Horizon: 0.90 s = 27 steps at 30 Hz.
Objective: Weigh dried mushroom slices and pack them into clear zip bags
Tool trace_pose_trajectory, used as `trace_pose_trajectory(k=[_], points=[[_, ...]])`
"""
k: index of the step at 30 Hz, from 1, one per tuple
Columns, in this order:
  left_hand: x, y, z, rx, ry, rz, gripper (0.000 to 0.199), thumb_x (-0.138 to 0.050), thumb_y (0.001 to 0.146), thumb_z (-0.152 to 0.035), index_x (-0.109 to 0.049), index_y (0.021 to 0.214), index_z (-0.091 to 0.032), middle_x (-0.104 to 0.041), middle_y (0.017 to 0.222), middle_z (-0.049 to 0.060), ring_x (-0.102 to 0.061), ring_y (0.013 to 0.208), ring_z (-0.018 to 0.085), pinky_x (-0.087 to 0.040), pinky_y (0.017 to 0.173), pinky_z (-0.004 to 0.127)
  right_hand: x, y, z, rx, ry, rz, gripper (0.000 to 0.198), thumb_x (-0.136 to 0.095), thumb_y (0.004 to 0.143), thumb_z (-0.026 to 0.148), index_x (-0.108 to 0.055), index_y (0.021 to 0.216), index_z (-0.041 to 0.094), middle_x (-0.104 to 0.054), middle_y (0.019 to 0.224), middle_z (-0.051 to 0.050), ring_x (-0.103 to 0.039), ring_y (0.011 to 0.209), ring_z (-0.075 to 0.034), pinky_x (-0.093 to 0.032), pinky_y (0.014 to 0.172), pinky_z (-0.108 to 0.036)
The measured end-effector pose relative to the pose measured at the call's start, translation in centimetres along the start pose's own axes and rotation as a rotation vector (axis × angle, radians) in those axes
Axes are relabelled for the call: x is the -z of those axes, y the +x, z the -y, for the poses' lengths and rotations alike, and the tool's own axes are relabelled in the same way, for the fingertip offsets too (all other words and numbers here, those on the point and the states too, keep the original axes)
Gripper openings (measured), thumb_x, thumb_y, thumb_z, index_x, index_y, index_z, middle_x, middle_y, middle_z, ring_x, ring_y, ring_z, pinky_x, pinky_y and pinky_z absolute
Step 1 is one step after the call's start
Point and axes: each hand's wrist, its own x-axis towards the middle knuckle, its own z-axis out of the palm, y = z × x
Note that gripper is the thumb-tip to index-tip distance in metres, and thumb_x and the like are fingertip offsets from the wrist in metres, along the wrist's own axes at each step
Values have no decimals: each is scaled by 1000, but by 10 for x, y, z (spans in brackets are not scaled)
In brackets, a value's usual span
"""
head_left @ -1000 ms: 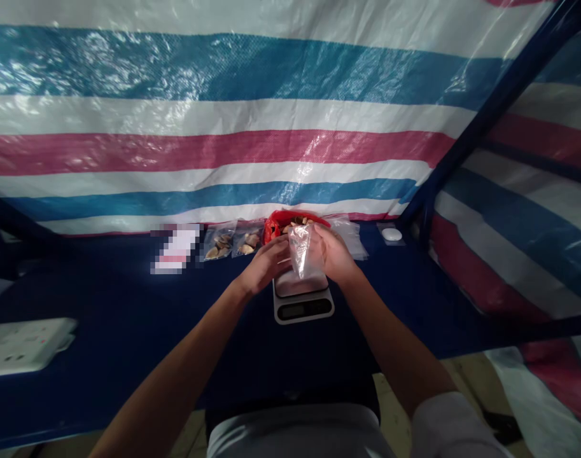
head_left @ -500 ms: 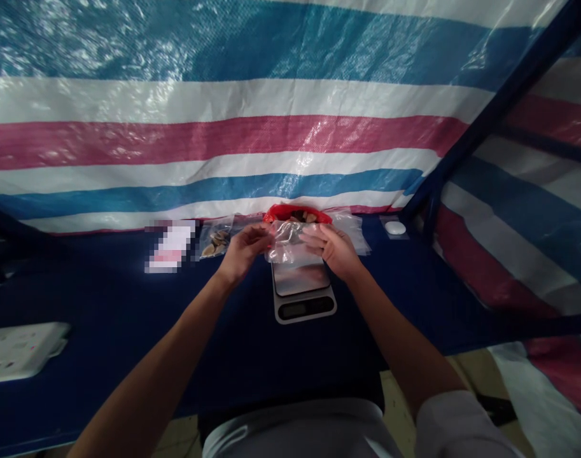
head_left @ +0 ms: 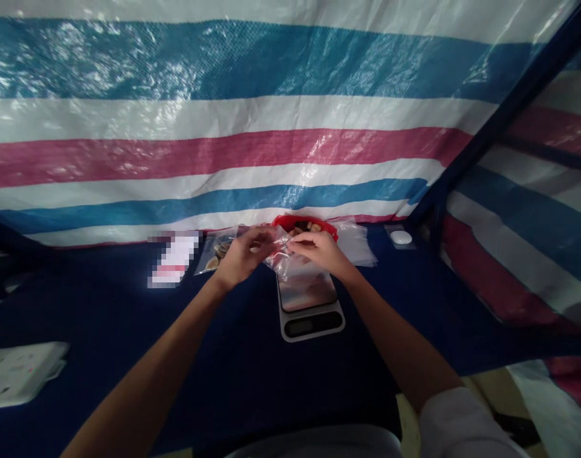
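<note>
Between my two hands is a clear plastic bag, held above the back of a kitchen scale. My left hand pinches the bag's left side. My right hand grips its upper right edge, fingers close to those of the left. Nothing can be made out inside the bag. Just behind the hands lies an open red bag with brown, dried-looking pieces in it. Left of my left hand, a clear bag with brown slices is partly covered by that hand.
More clear bags lie right of the red bag. Farther right is a round white object on clear plastic. A blurred-out white and pink item and a white power strip are on the left. Striped sheeting hangs behind the blue table.
The fingertips of both hands have come closer together, and the bag, spread flatter before, is now bunched between them. The view has tilted up slightly, so everything sits lower.
</note>
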Motion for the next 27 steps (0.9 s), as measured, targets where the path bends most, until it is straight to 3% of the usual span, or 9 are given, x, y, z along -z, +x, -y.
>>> trace_pose_trajectory(k=[4,8,14,20,27], points=[[-3,-5,13,67,-140,-67,42,-83,80,-46,-73,110,-19,-74,112,9,-70,100,24,-57,91,38,-3,-2,-8,0,124,-43,25,-84,77,47,-84,93,28,-81,89,-3,-78,86,-26,-65,70,-39],[-4,-6,21,231,-371,-5,44,-84,80,-49,-75,113,-21,-76,109,7,-71,98,23,-59,87,35,-3,-3,-12,15,175,-134,26,-85,76,46,-84,93,27,-82,94,-3,-78,89,-26,-66,85,-43],[-7,4,29,292,-634,0,40,-93,71,-34,-75,103,-20,-77,100,4,-72,88,18,-59,83,30,-5,0,-18,-48,207,-152,28,-87,74,48,-83,92,27,-81,91,-3,-79,89,-27,-68,70,-38],[11,18,34,223,-401,-51,27,-87,74,-29,-76,96,-18,-74,86,3,-67,68,14,-56,67,28,2,12,-12,-120,223,-70,33,-80,82,51,-79,104,27,-81,97,-5,-79,85,-25,-61,53,-27],[25,30,18,146,-222,157,26,-86,69,-26,-79,93,-19,-76,83,5,-67,66,16,-54,58,26,11,31,1,-12,101,-35,30,-75,87,45,-79,111,28,-80,105,-5,-77,94,-22,-63,57,-26]])
